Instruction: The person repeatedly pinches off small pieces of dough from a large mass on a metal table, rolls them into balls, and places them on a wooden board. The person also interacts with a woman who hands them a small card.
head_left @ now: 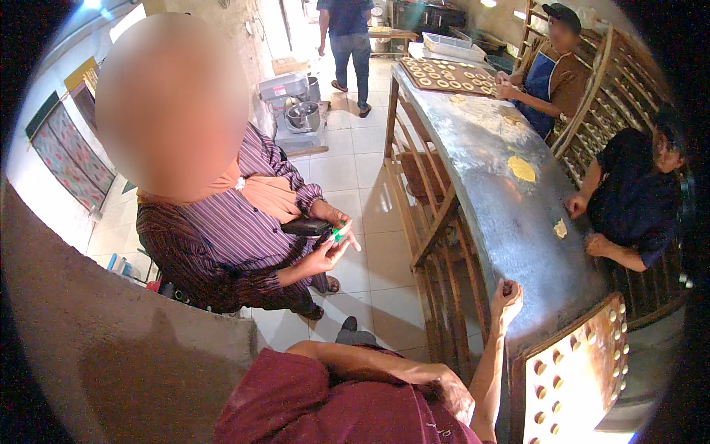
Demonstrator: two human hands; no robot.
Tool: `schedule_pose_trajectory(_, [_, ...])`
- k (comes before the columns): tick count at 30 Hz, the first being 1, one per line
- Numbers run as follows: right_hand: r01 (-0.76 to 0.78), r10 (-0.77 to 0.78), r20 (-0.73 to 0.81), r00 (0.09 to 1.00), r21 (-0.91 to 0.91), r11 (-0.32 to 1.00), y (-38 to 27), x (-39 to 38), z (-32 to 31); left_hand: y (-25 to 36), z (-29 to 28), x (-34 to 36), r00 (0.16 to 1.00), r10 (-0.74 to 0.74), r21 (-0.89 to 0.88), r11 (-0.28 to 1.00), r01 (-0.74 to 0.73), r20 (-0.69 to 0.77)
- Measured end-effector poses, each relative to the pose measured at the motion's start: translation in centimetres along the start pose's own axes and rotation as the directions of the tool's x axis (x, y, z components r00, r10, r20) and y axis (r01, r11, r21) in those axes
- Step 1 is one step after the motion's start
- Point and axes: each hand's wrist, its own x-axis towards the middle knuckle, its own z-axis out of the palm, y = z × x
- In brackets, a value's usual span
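My left hand (451, 396) lies across my maroon shirt (310, 399) beside my right forearm, fingers curled; what they hold, if anything, is hidden. My right hand (507, 296) is closed at the edge of the long metal table (518, 251), with something small and dark at its fingers that I cannot make out. Just below it on the table, a wooden-rimmed tray (523, 399) carries rows of small pale rounds. Further up the tabletop are a yellow dough piece (521, 168) and a smaller scrap (560, 228).
A person in striped clothes (207, 229) stands left, holding small green and black items. Two workers (629, 192) stand across the table, one by a tray of rings (436, 78). Someone (347, 37) stands beyond the mixers (299, 118). A concrete ledge (111, 318) is left; racks (592, 103) right.
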Motion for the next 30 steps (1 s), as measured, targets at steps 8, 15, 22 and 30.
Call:
schedule_pose_trajectory(8, [0.017, -0.017, -0.022, 1.0, 0.016, 1.0, 0.4, -0.2, 0.7, -0.7, -0.9, 1.3, 0.988, -0.03, 0.075, 0.996, 0.042, -0.149])
schedule_pose_trajectory(15, [0.008, -0.006, -0.048, 0.999, 0.037, 0.999, 0.3, -0.2, 0.5, -0.6, -2.0, 1.2, 0.967, -0.018, 0.106, 0.993, 0.047, -0.254])
schedule_pose_trajectory(22, [0.058, -0.058, -0.048, 0.997, 0.001, 0.998, 1.0, 0.4, 0.9, -1.3, -2.3, 0.6, 0.933, -0.006, 0.141, 0.988, 0.06, -0.36])
schedule_pose_trajectory(30, [-0.075, 0.075, 0.006, 0.997, 0.051, 0.996, -1.7, -0.5, 0.5, 0.7, -4.2, -1.5, 0.761, -0.082, 0.225, 0.93, 0.291, -0.644])
